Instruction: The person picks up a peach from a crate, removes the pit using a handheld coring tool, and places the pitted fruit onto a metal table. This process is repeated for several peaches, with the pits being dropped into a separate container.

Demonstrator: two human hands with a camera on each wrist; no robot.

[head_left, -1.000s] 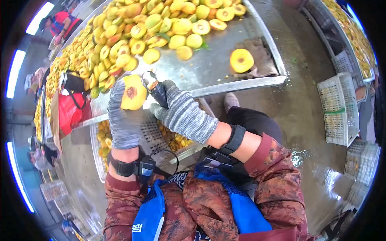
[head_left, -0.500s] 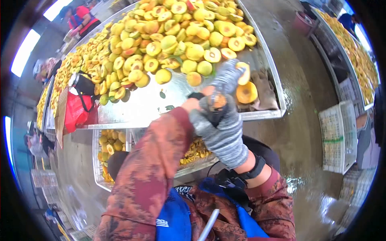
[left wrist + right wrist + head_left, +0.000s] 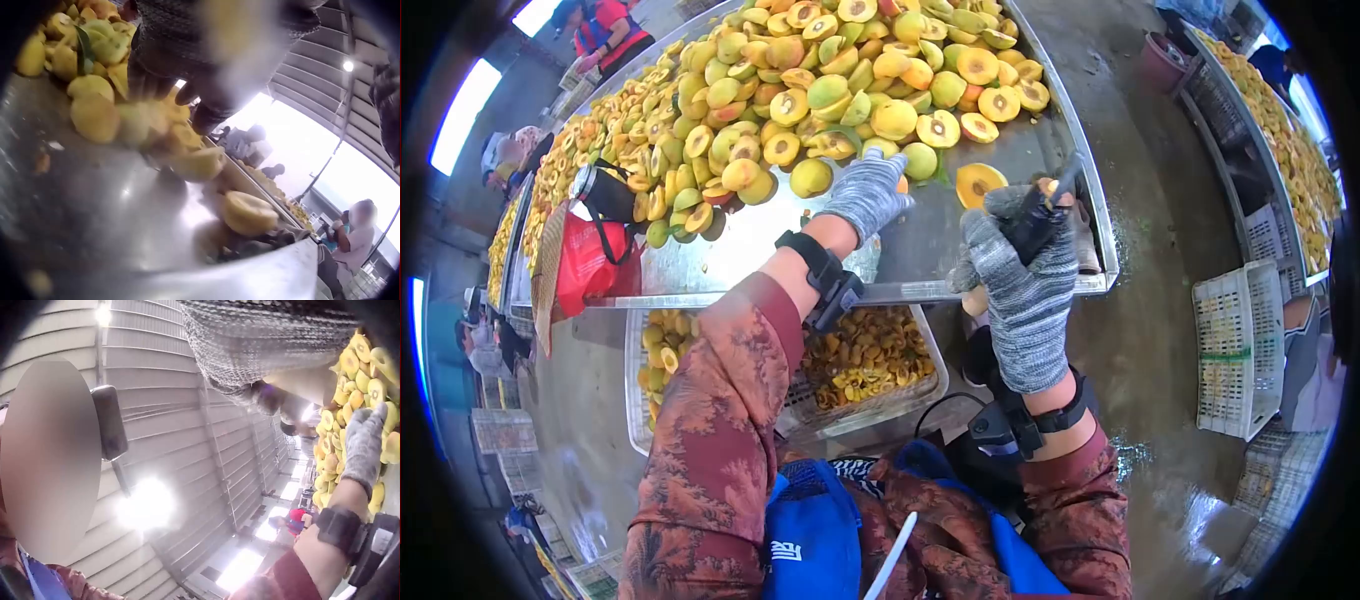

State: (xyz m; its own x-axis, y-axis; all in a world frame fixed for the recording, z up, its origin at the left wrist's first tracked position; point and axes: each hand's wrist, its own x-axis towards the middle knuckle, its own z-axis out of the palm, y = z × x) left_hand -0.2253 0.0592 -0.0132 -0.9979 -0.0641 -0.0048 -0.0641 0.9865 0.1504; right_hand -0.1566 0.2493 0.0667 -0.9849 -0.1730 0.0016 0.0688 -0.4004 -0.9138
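My left hand [image 3: 868,192] in a grey knit glove reaches out over the steel table [image 3: 750,260], fingers straight, at the near edge of a big pile of yellow peaches [image 3: 820,90]. Its fingertips are beside a whole greenish peach [image 3: 920,160]; it holds nothing. In the left wrist view the glove [image 3: 187,50] hovers blurred above peaches. A cut peach half [image 3: 978,183] lies to its right, also the peach half [image 3: 250,212]. My right hand [image 3: 1022,270] grips a black-handled pitting tool [image 3: 1040,212] above the table's front right corner.
Under the table's front edge stands a crate of peach pits and scraps [image 3: 865,355], with another crate of peaches [image 3: 662,365] to its left. A red bag [image 3: 585,265] hangs at the table's left. White crates [image 3: 1235,340] stand on the wet floor at right.
My left hand let go of the peach half at the table's right end and swung left to the pile. My right hand, still holding the tool, moved right.
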